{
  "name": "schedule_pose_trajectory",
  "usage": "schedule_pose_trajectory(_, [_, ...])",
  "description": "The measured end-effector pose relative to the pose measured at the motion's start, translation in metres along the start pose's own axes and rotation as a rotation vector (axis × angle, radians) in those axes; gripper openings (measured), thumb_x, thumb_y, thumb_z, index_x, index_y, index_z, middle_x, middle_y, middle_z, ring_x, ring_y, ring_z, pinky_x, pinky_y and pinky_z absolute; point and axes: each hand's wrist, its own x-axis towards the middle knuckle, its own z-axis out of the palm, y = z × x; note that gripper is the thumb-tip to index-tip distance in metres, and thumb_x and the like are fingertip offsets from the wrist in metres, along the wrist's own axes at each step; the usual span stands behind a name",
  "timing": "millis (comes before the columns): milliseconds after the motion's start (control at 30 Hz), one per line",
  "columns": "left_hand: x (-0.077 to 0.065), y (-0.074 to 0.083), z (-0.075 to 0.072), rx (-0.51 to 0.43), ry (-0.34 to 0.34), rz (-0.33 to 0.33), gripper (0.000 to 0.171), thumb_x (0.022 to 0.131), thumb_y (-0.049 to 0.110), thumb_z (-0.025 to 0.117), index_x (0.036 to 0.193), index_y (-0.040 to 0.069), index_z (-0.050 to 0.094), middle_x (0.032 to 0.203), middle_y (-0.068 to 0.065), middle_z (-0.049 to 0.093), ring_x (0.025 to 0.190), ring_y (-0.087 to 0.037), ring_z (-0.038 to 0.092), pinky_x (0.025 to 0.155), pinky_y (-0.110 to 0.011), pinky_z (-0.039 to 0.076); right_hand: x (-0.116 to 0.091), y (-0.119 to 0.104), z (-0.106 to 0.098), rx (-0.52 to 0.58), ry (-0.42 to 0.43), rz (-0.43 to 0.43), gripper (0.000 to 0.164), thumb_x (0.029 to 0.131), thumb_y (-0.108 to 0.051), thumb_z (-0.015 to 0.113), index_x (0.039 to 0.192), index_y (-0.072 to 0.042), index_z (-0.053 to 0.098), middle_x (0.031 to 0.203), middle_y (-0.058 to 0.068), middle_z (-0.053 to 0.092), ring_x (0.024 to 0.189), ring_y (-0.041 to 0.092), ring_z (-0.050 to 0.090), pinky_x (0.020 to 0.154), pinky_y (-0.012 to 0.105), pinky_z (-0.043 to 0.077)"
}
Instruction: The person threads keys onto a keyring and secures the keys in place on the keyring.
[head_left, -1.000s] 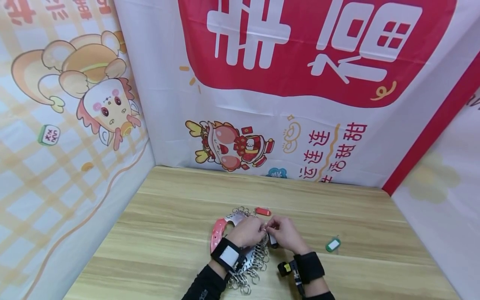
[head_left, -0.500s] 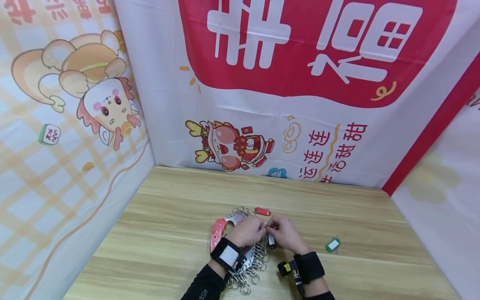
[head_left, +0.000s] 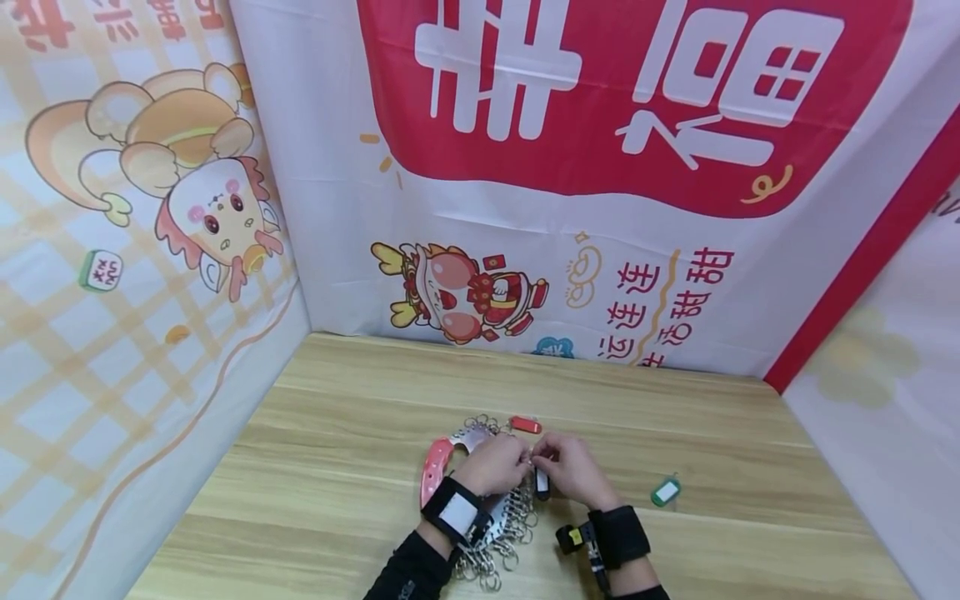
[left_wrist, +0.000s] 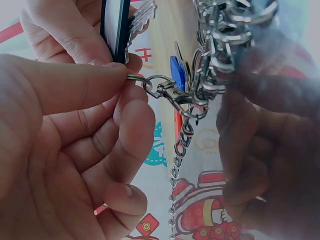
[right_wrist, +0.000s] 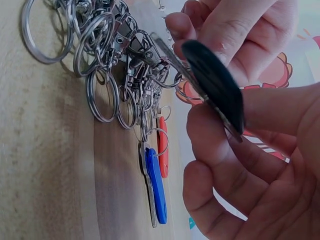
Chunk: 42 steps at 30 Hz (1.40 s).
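My left hand [head_left: 495,462] pinches a small split ring [left_wrist: 131,77] between thumb and forefinger. The ring hooks into a silver lobster clasp [left_wrist: 172,95] on a silver plate hung with clasps and rings. My right hand [head_left: 573,471] holds a black key tag [right_wrist: 215,85] with a white label, and a metal key [right_wrist: 172,57] lies against it. The two hands are close together at the plate's right side. Beneath my left wrist lies the curved plate with a pink handle [head_left: 435,471], partly hidden by the hand and strap.
Along the plate's edge hang several key rings [head_left: 491,575]. A red tag [head_left: 525,424] lies behind the hands; a blue tag with a key [right_wrist: 157,185] hangs close by. Further right is a green tag [head_left: 665,490] on the wooden table [head_left: 750,517]. Printed cloth walls surround it.
The black tag has swung slightly left in my right hand, so its white label shows more squarely. Both hands stay in nearly the same place.
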Motion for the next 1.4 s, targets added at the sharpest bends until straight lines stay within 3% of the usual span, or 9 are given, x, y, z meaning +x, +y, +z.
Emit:
schedule_pose_trajectory(300, [-0.0035,0.0016,-0.0013,0.000,0.011,-0.011,0.027,0.090,0.020,0.060,0.066,0.018,0.050,0.057,0.006,0.044,0.050,-0.009,0.044,0.047,-0.023,0.034,0.0004,-0.0007,-0.0008,-0.009,-0.043,0.000,0.004,0.089,-0.012,0.064,0.087,-0.009,0.067,0.081,-0.006,0.062,0.072,0.010,0.057,0.061,0.026,0.047])
schedule_pose_trajectory(567, [-0.0042,0.0031,-0.0036,-0.024,-0.011,-0.005,0.021,0.088,0.019,0.062,0.069,0.018,0.053,0.059,0.006,0.048,0.051,-0.008,0.047,0.049,-0.023,0.037,-0.0007,0.0006,0.0009,0.020,-0.004,0.051,0.004,0.089,-0.008,0.063,0.085,-0.008,0.065,0.078,-0.005,0.061,0.070,0.011,0.055,0.060,0.026,0.045])
schedule_pose_trajectory(1100, [-0.0052,0.0024,-0.0022,0.000,-0.003,-0.005,0.025,0.089,0.018,0.060,0.066,0.017,0.051,0.056,0.006,0.043,0.048,-0.009,0.044,0.046,-0.023,0.034,-0.0003,-0.0007,0.0001,-0.017,-0.034,-0.006,0.008,0.088,-0.007,0.065,0.085,-0.014,0.066,0.080,-0.007,0.062,0.071,0.009,0.056,0.062,0.026,0.046])
schedule_pose_trajectory(1400, [-0.0051,0.0025,-0.0040,-0.006,0.000,0.010,0.021,0.088,0.019,0.063,0.069,0.018,0.053,0.058,0.006,0.046,0.049,-0.008,0.046,0.046,-0.023,0.035,0.0001,-0.0001,0.0023,0.004,0.000,0.039,0.006,0.088,-0.005,0.063,0.085,-0.010,0.064,0.077,-0.005,0.060,0.067,0.010,0.054,0.058,0.025,0.044])
